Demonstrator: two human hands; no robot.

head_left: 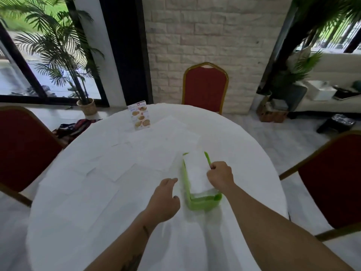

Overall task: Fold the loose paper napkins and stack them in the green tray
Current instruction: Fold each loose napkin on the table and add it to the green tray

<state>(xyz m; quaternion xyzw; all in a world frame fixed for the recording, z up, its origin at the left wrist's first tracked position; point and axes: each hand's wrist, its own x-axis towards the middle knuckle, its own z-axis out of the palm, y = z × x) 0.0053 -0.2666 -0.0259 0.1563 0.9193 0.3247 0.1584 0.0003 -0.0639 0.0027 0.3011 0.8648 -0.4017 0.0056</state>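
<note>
We note, at the left of the round white-clothed table, several loose flat white paper napkins spread across the cloth, hard to separate from it. Behind them stands a small upright printed menu card. Our left hand hovers just left of the tray, fingers relaxed and slightly spread, holding nothing. The rectangular green plastic tray sits right of centre and holds a stack of folded white paper napkins that fills most of it. Our right hand is at the tray's right edge, fingers curled, apparently pinching the rim or stack; we cannot tell which.
</note>
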